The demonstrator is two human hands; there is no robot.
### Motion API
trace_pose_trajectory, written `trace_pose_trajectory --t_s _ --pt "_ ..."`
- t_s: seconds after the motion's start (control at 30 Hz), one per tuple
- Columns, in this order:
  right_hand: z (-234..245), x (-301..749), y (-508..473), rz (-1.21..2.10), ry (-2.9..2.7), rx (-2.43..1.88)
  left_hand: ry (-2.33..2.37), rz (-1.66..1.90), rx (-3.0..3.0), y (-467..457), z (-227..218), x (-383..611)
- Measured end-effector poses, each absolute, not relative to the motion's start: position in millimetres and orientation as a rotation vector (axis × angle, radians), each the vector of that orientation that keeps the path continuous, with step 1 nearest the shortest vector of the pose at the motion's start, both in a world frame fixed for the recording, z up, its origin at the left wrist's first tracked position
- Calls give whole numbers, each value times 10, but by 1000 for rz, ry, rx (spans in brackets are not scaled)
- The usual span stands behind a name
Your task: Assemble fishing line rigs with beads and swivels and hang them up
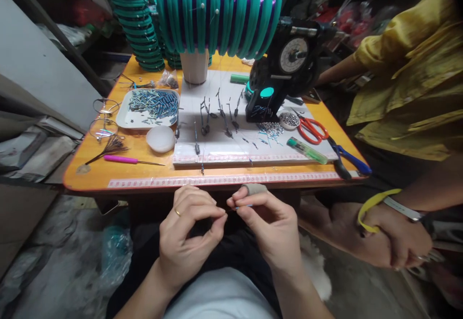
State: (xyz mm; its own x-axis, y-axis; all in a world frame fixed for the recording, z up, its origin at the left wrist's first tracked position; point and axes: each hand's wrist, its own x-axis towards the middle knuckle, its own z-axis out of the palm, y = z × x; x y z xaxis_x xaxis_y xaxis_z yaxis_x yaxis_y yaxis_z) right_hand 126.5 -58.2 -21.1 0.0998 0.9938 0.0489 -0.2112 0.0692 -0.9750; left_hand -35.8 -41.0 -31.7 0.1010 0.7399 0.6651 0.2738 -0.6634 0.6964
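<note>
My left hand [190, 230] and my right hand [269, 222] meet just below the front edge of the orange table [119, 177]. Each pinches thumb against forefinger. A thin blue-tipped piece [243, 206] shows in the right hand's pinch, and a fine line seems to run between the two hands. The left hand wears a ring; the right forefinger carries a tape wrap. On the white board [217, 148] ahead lie several small rigged sinkers and hooks [217, 114].
A white tray of blue tubes [152, 104], a small white cup [160, 138], a pink-handled needle tool [128, 160], red scissors [313, 128], a green lighter [307, 150], blue pliers [349, 157], teal foam spools [217, 13] and a black winder [285, 68] crowd the table. A person in yellow [405, 92] sits at right.
</note>
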Motion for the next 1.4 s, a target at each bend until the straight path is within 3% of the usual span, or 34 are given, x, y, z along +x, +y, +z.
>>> trace_pose_trajectory --t_s 0.83,0.93,1.07,1.13,1.4 --pt "-56 1556 -474 1244 -1391 -1065 700 1491 2362 -276 -241 -323" --pt "69 1861 -258 992 -1649 -1182 726 1494 2281 -283 -283 -294" --pt "230 2460 375 -20 -1763 -1596 833 1542 2044 -345 -407 -257" --pt "285 2699 706 -324 -1897 -1830 869 1528 1939 -381 -468 -240" --pt "288 2857 1188 -312 -2118 -1861 920 1511 1949 -341 -463 -204"
